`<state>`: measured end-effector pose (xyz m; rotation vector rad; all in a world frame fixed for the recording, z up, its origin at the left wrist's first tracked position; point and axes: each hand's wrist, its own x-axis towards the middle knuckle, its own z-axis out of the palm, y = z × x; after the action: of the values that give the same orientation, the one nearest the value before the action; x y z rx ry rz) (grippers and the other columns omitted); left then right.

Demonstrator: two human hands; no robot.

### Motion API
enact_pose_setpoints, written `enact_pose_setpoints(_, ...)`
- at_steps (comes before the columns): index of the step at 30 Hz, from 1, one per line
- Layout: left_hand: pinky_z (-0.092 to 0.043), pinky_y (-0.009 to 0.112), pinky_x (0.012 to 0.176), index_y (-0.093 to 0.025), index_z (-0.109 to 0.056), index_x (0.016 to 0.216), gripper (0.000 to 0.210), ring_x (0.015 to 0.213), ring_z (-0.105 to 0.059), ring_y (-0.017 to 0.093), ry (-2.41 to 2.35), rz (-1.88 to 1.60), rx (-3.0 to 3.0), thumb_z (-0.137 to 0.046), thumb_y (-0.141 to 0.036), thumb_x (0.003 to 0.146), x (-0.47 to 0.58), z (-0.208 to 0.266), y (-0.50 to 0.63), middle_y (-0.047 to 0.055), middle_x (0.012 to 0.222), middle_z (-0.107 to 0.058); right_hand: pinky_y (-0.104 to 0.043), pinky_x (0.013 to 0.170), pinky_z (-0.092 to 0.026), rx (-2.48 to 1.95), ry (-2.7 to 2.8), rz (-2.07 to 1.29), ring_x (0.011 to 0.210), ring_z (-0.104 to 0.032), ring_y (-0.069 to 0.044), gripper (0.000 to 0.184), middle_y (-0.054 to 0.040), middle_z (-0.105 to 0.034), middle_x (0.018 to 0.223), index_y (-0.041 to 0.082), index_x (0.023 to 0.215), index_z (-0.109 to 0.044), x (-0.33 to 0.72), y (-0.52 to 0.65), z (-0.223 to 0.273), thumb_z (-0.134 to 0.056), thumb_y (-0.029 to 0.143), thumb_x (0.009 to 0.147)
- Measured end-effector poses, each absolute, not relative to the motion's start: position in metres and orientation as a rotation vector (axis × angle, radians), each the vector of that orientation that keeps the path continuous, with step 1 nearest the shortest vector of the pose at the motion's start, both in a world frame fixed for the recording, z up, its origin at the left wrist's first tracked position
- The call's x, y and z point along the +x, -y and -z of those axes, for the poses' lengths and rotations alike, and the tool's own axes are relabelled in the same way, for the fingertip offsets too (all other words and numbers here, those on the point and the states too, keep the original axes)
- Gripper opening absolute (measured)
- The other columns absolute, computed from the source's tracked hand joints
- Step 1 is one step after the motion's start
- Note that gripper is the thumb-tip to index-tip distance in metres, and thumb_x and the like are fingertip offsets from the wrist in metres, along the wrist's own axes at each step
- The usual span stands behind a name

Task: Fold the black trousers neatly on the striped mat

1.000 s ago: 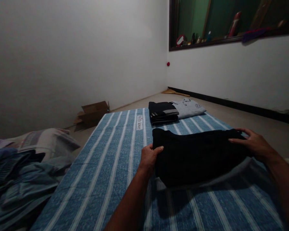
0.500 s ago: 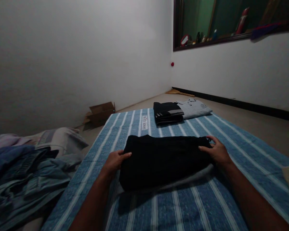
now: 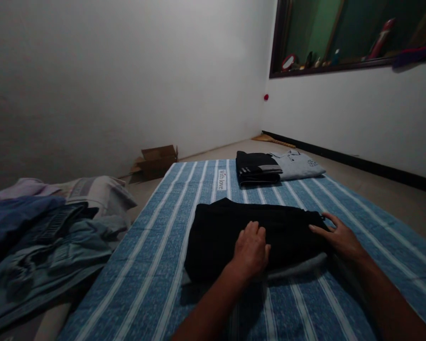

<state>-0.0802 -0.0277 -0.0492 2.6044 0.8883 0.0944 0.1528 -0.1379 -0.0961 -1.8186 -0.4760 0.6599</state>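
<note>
Black garment (image 3: pixel 227 232): it lies folded flat near the middle of the blue striped mattress (image 3: pixel 156 265), long side running left to right in front of you; a strip of paler cloth shows under its near edge.
Your left hand (image 3: pixel 251 250): it rests palm down on the garment's near middle, fingers spread flat on the cloth, the grip open and pressing rather than pinching.
Your right hand (image 3: pixel 337 237): it lies on the garment's right end, fingers stretched across the edge; the grip is apart and flat, closed on nothing.
Beyond the garment: a folded dark garment with a pale band (image 3: pixel 257 168) sits at the far end of the mattress, touching a folded grey shirt (image 3: pixel 300 165) on its right. A white label (image 3: pixel 222 180) lies on the mattress between them and your garment.
To your left: a heap of loose clothes (image 3: pixel 46 232), blue and pale, lies off the mattress edge, well apart from your hands.
Farther off: a cardboard box (image 3: pixel 156 160) stands on the floor by the left wall; a broom (image 3: pixel 273 140) lies in the corner; a dark-framed window (image 3: pixel 341 38) has small things on its sill.
In the way: nothing lies between your hands and the garment.
Hard to make out: the room is dim, so the garment's folds and kind cannot be told; the things on the sill are too small to name; the heap is cut off at the left edge.
</note>
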Motion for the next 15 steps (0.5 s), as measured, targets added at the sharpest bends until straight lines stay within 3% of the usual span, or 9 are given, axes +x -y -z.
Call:
enact_pose_setpoints(5,-0.017,0.047,0.113,-0.011,-0.038,0.138,0.057,0.14,-0.015,0.028,-0.876,-0.064,2.579,-0.035,-0.042,0.091,-0.077,0.076,0.028,0.016,0.15,-0.025,-0.038,0.07,-0.056,-1.643,0.301,-0.825,0.082,-0.068,-0.029,0.105,-0.0078,-0.071,0.095,0.025,0.141,-0.027,0.15,0.144,0.097,-0.083,0.041,0.053)
enact_pose_setpoints(11,-0.01,0.048,0.113,-0.011,-0.031,0.142,0.07,0.141,-0.007,0.028,-0.863,-0.024,2.501,-0.031,-0.056,0.088,-0.074,0.074,0.026,0.016,0.152,-0.017,-0.041,0.074,-0.054,-1.624,0.321,-0.762,0.081,-0.068,-0.029,0.098,-0.0079,-0.07,0.098,0.027,0.14,-0.031,0.14,0.147,0.097,-0.08,0.042,0.057)
enact_pose_setpoints(15,-0.009,0.045,0.114,-0.011,-0.024,0.145,0.079,0.141,-0.003,0.027,-0.873,-0.101,2.435,-0.036,-0.061,0.085,-0.061,0.071,0.028,0.015,0.154,-0.01,-0.037,0.068,-0.055,-1.608,0.279,-0.774,0.075,-0.068,-0.026,0.094,-0.0079,-0.07,0.097,0.026,0.14,-0.032,0.136,0.15,0.091,-0.08,0.037,0.06)
